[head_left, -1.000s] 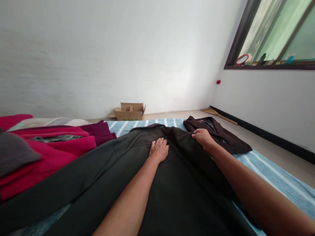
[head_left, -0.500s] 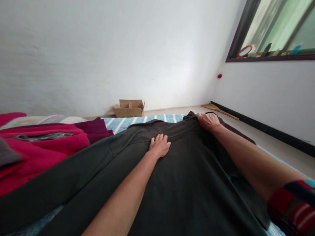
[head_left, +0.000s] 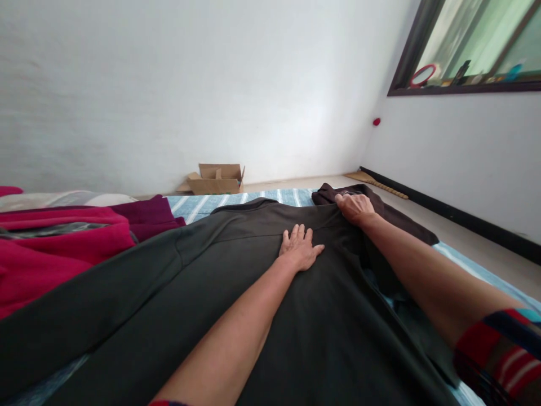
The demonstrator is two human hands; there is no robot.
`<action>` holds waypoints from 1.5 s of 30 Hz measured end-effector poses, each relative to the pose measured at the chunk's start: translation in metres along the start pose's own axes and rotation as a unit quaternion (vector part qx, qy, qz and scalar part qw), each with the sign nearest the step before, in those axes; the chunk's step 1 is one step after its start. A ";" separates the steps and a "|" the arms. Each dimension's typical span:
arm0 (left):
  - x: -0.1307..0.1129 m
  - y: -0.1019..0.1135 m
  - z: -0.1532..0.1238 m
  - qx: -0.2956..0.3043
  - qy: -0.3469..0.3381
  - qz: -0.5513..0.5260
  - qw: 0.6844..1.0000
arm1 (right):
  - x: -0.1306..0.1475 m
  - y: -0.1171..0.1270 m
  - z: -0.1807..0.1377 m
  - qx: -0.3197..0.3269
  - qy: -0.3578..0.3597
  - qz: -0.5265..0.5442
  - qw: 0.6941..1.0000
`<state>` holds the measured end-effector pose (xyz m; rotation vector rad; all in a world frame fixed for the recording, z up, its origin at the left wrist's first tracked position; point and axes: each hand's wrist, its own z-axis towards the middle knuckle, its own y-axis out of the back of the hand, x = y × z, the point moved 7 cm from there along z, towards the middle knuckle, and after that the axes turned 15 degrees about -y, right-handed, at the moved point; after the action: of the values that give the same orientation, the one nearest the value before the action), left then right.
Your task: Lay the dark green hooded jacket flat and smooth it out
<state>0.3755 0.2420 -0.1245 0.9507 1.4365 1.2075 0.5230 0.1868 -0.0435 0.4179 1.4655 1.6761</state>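
A dark grey long-sleeved jacket lies spread over a blue-and-white striped sheet, one sleeve stretching to the lower left. On its upper middle, my left hand rests flat with the fingers apart. My right hand is closed on the jacket's shoulder edge at the upper right, pulling the cloth into folds; the fingertips are partly hidden. Just beyond that hand lies a dark brown garment, partly covered by my right arm.
To the left, pink clothing and a purple garment are heaped. An open cardboard box stands by the far wall. A broom lies on the floor at the right. A red-framed mirror stands on the window ledge.
My left hand has slid right across the jacket, its fingers spreading wider. My right hand keeps its hold on the shoulder edge. The view has shifted slightly, showing more of the brown garment.
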 end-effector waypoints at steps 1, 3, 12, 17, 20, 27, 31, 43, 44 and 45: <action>0.000 -0.002 0.001 0.003 0.000 -0.001 1.000 | 0.000 0.002 -0.001 -0.005 -0.002 0.003 1.000; 0.001 -0.006 0.002 0.005 0.000 0.000 1.000 | 0.004 0.011 -0.007 -0.024 -0.004 0.014 1.000; 0.004 -0.009 0.003 -0.004 -0.016 0.017 1.000 | 0.082 0.010 -0.092 0.003 0.190 0.096 0.977; 0.004 -0.008 0.000 -0.006 -0.007 0.011 1.000 | 0.059 -0.031 -0.096 0.040 0.145 0.104 0.983; 0.001 -0.005 -0.003 0.003 -0.005 0.004 1.000 | 0.055 -0.036 -0.093 0.048 0.142 0.107 0.983; -0.005 0.008 -0.054 0.019 -0.006 0.009 1.000 | 0.055 -0.026 -0.104 0.064 0.140 0.106 0.982; 0.005 0.029 -0.114 0.018 -0.001 0.039 0.999 | 0.068 -0.010 -0.120 0.062 0.153 0.121 0.979; 0.080 0.140 -0.300 -0.078 0.261 0.242 0.931 | 0.210 0.072 -0.185 0.099 0.238 0.240 0.936; 0.085 0.140 -0.306 -0.071 0.274 0.244 0.928 | 0.222 0.077 -0.187 0.099 0.238 0.249 0.934; 0.089 0.139 -0.310 -0.064 0.280 0.237 0.928 | 0.233 0.080 -0.190 0.099 0.238 0.258 0.931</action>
<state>0.0499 0.2919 -0.0027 0.9325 1.5756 2.0333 0.2204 0.2465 -0.0821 0.5704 2.0195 2.1566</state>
